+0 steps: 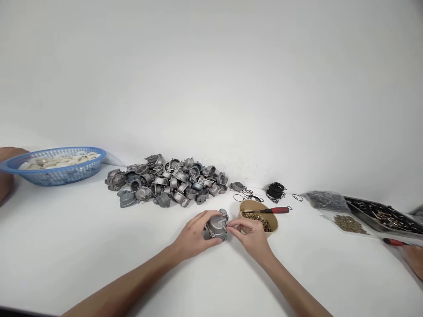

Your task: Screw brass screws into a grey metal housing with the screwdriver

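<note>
My left hand [193, 235] is wrapped round a grey cast metal housing [217, 225] resting on the white table. My right hand [251, 235] pinches at the housing's right side; what sits between those fingertips is too small to make out. Just behind my right hand stands a tan bowl [274, 224] of small brass screws, with a red-handled screwdriver [271, 211] lying across its rim.
A heap of grey metal housings [168, 180] lies behind. Black rubber O-rings [276, 191] are scattered at right. A blue basket [54, 165] of white parts sits far left beside another person's hand [6, 176]. Bags and a tray of small parts [366, 213] lie right, near another hand [413, 259].
</note>
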`<state>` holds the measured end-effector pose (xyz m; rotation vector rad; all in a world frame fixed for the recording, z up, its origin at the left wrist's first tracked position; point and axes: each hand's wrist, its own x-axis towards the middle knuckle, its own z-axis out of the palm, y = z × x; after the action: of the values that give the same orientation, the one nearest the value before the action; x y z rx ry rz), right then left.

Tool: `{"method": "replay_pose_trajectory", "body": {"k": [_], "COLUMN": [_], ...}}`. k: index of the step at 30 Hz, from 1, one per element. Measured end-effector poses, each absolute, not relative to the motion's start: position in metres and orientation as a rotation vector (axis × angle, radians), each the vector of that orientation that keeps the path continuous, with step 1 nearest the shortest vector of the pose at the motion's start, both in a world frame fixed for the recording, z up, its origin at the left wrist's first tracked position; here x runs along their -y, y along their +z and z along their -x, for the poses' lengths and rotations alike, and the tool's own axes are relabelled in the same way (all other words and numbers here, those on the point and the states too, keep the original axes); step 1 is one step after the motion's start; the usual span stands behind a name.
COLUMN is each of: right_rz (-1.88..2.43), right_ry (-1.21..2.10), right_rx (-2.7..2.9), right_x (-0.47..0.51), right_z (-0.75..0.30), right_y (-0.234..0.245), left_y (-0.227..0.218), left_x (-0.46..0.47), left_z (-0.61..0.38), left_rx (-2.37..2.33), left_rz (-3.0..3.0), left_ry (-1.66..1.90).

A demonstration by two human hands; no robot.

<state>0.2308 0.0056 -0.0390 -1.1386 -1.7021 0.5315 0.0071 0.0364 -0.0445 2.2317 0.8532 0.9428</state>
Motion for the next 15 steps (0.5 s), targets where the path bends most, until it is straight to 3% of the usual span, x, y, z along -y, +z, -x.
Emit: {"method": "replay_pose_trajectory", "body": {"k": [15], "right_rz": [1.03], "right_ry": [0.402], "right_rx": [1.903], "right_x": [0.005], "right_z": [-0.233], "right_y": [-0.023], "left_y": [-0.042], "left_x": [-0.036], "left_z": [-0.009], "left_rx": [-0.79], "left_rz": [-2.116], "left_ry": [0.945]}}
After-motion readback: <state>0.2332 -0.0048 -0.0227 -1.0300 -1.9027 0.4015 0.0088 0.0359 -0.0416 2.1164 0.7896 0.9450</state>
